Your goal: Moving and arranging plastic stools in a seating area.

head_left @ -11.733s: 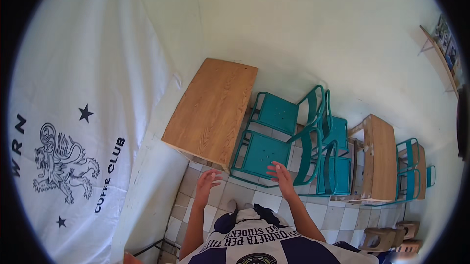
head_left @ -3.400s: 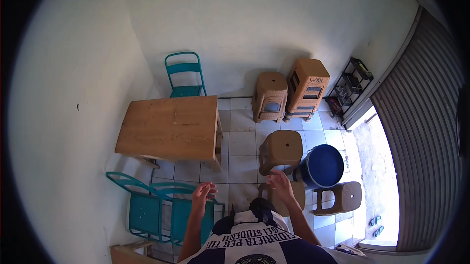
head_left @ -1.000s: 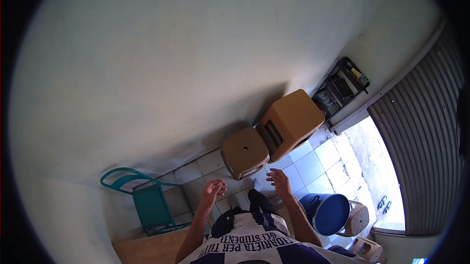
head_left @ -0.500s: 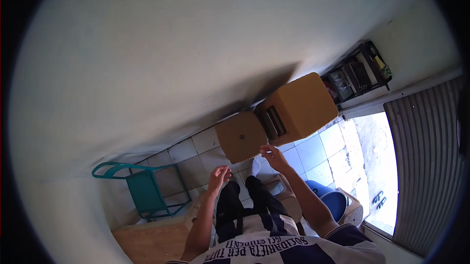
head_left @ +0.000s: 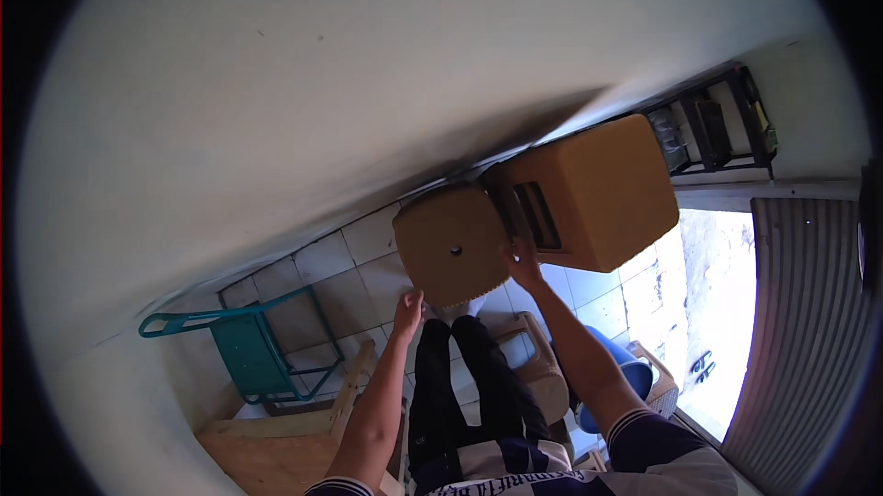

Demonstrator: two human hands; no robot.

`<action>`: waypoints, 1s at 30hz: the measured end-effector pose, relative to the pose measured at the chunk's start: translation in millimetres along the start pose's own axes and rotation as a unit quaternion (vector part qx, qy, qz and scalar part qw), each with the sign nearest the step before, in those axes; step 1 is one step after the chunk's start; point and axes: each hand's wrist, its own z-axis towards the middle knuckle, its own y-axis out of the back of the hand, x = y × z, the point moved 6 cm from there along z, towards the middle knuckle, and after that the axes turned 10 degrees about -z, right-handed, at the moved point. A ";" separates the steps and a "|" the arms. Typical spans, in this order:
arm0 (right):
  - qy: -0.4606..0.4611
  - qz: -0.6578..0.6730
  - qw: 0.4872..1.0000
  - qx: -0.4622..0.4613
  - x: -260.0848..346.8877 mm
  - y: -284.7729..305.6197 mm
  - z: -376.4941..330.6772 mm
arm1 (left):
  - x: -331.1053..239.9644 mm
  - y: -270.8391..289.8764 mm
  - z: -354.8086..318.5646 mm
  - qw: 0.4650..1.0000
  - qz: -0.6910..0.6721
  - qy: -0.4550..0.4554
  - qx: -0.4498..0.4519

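Note:
A brown plastic stool (head_left: 449,248) with a small round hole in its seat stands in front of me. My left hand (head_left: 409,314) is at its near left corner, fingers curled in on the edge. At the right edge, my right hand (head_left: 522,268) has its fingers around the rim, partly hidden against the dark gap beside it. Just right of this stool is a taller brown plastic stool or stack of stools (head_left: 612,193) with slots in its side; my right hand is close to it.
A teal chair (head_left: 258,353) stands at left by a wooden bench (head_left: 267,455). Right of my legs are another brown stool (head_left: 543,386) and a blue bucket (head_left: 635,376). A dark rack (head_left: 713,128) is by the wall, near a corrugated door (head_left: 819,312) and sandals (head_left: 704,365).
Both hands have moved forward to the stool's edges; before, they hovered short of it with fingers loosely bent. The view has shifted, with the taller brown stool now further right.

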 end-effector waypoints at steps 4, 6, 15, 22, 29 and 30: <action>-0.004 -0.001 0.997 0.083 27.4 -28.8 24.6 | -11.6 17.0 47.8 0.999 0.024 0.023 -0.021; -0.011 0.061 0.992 0.108 62.4 -38.4 40.1 | -29.3 47.9 70.1 0.993 0.001 -0.041 -0.115; -0.074 0.177 0.970 0.151 35.9 -38.4 60.3 | -55.1 13.9 67.9 0.994 -0.098 -0.021 -0.041; -0.084 0.237 0.950 0.184 47.4 -46.0 49.8 | -59.3 22.6 46.0 0.996 -0.077 0.036 -0.020; -0.099 0.288 0.940 0.153 100.6 5.9 16.7 | -75.8 45.1 3.8 0.996 -0.079 0.013 -0.030; -0.095 0.251 0.954 0.132 109.2 20.3 8.5 | -80.3 50.8 -7.4 0.995 -0.089 -0.003 -0.044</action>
